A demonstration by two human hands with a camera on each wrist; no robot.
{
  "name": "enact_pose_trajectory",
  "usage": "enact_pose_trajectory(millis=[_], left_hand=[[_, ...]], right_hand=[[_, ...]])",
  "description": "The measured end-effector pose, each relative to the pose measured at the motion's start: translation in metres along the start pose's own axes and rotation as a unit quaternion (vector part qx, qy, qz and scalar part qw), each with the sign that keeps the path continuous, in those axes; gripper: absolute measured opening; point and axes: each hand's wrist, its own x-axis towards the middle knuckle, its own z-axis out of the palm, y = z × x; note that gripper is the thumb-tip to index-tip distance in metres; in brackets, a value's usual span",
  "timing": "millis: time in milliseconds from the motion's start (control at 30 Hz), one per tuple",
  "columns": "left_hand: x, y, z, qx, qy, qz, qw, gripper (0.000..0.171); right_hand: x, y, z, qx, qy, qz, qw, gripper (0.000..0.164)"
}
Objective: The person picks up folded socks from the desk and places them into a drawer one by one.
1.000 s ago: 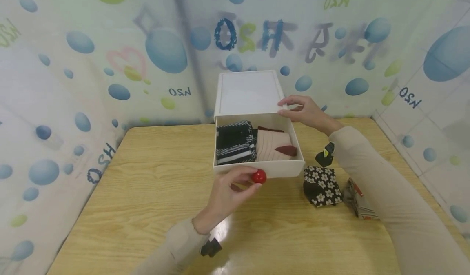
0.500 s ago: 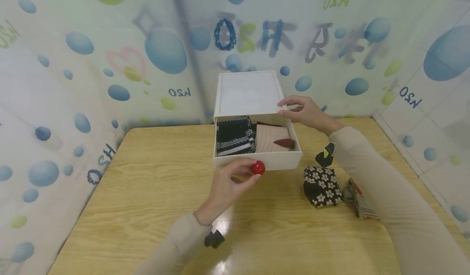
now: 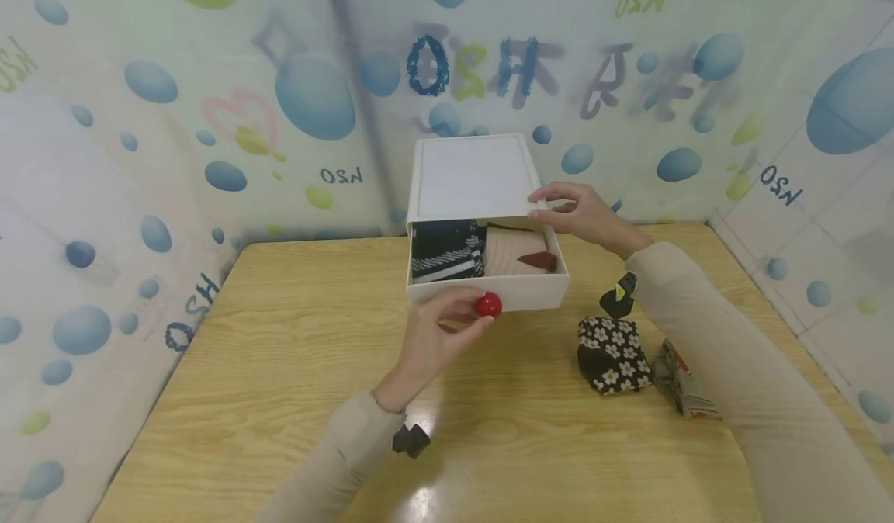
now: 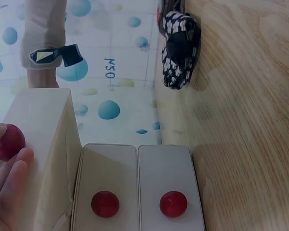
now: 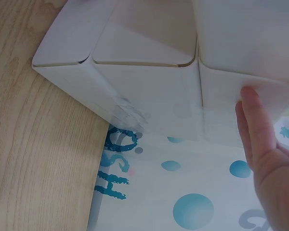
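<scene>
A white drawer unit [image 3: 475, 178] stands at the back of the table, its top drawer [image 3: 531, 294] partly pulled out. My left hand [image 3: 433, 337] pinches that drawer's round red knob [image 3: 489, 304] between thumb and fingers. Inside the drawer lie a folded black-and-white patterned cloth item [image 3: 443, 247] and a ribbed beige one [image 3: 506, 247] with maroon parts, their back ends hidden under the unit's top. My right hand [image 3: 583, 213] rests on the unit's upper right front edge. In the right wrist view its fingers [image 5: 257, 120] lie straight against the side wall.
Two lower drawers, with red knobs [image 4: 105, 204], are closed in the left wrist view. A folded black sock with white flowers [image 3: 615, 352] lies right of the unit. Beside it is a folded grey cloth item [image 3: 684, 387], partly behind the right sleeve. A patterned curtain [image 3: 314, 96] hangs behind.
My left hand has moved away from me with the knob, and the top drawer has slid further into the unit. My right hand has stayed in place.
</scene>
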Motion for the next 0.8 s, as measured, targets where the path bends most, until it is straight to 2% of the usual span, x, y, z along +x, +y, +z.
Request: enact_pose_trajectory(millis=[400, 600, 800], left_hand=[[0.010, -0.011, -0.001, -0.026, 0.019, -0.012, 0.9994, 0.030], [0.017, -0.015, -0.003, -0.017, 0.018, -0.036, 0.9991, 0.030], [0.023, -0.017, -0.002, -0.007, 0.014, -0.033, 0.9993, 0.028]], right_hand=[[-0.002, -0.004, 0.001, 0.014, -0.001, 0.012, 1.000, 0.036], [0.000, -0.003, 0.002, 0.016, 0.003, 0.018, 1.000, 0.035], [0.000, -0.003, 0.002, 0.012, 0.005, 0.014, 1.000, 0.036]])
